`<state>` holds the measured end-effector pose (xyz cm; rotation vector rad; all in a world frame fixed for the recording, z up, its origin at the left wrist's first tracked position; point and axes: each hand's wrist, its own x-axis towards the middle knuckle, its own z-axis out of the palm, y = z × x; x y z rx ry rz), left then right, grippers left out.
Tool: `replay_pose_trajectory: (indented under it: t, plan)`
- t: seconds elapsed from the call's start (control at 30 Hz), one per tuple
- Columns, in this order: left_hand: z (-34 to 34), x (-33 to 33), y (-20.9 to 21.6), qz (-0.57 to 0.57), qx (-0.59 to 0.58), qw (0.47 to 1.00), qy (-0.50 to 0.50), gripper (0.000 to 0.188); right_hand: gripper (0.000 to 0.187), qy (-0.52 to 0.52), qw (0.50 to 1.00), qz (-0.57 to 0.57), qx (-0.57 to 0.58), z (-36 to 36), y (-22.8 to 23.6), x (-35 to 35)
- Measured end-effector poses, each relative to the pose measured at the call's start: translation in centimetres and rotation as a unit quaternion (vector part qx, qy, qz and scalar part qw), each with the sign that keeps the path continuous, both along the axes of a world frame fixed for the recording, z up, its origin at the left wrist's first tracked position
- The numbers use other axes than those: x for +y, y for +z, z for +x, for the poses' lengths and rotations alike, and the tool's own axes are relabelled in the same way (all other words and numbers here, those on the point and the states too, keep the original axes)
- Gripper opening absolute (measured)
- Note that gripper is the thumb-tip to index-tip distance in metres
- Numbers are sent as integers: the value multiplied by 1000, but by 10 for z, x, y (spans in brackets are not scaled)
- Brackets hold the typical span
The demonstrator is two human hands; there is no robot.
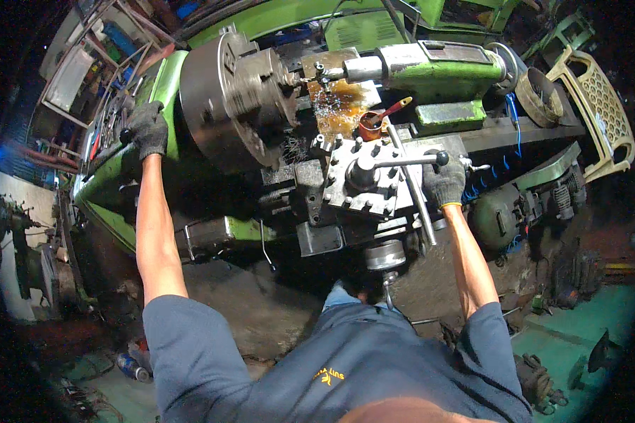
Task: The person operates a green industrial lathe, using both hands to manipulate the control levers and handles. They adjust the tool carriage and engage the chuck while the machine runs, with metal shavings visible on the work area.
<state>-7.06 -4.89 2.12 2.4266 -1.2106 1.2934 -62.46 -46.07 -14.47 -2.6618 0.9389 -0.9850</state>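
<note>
A green lathe stretches in front of me. My left hand (149, 132), in a dark grey glove, is closed at the black-knobbed lever (124, 135) on the headstock (166, 88). The big chuck (215, 95) is smeared around its jaws, as if turning. My right hand (445, 185), gloved too, is curled at a small crank handle (478, 168) beside the square tool post (363, 175); its fingertips are partly hidden. Just above that hand is the black knob of the tool post's clamping lever (402, 161). A metal bar (413, 187) slants down past the tool post.
A copper-coloured cup (371, 127) with a red-handled brush (391, 111) stands behind the tool post. The tailstock (437, 70) sits at the far right, near a round tin (538, 97) and a beige plastic chair (598, 113). Two control levers (267, 247) hang below the bed.
</note>
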Motion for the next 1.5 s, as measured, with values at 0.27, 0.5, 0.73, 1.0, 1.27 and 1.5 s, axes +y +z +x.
replay_pose_trajectory:
  t: [0.27, 0.5, 0.73, 1.0, 1.27, 1.5]
  plan:
    - [-6, -3, 2, -16, 24, 1000, -9, 22, 14, 1, 1000, -5, -3, -2, 11, 7]
    - [-3, -1, 2, -13, 4, 1000, -17, 23, 18, -14, 1000, 10, 9, -1, 17, 9]
    - [-1, -3, 2, -24, -3, 999, -30, 20, 24, -16, 999, 23, 37, -4, 17, 6]
    - [-8, -4, 3, 4, -7, 1000, 5, 21, 20, -7, 999, 42, 27, -5, 26, 12]
    - [-10, -6, 6, 21, -15, 999, 24, 22, 20, -1, 999, 23, 24, -5, 22, 8]
    - [-16, -7, 7, 7, -17, 1000, 12, 23, 19, 2, 1000, 21, 17, -5, 23, 9]
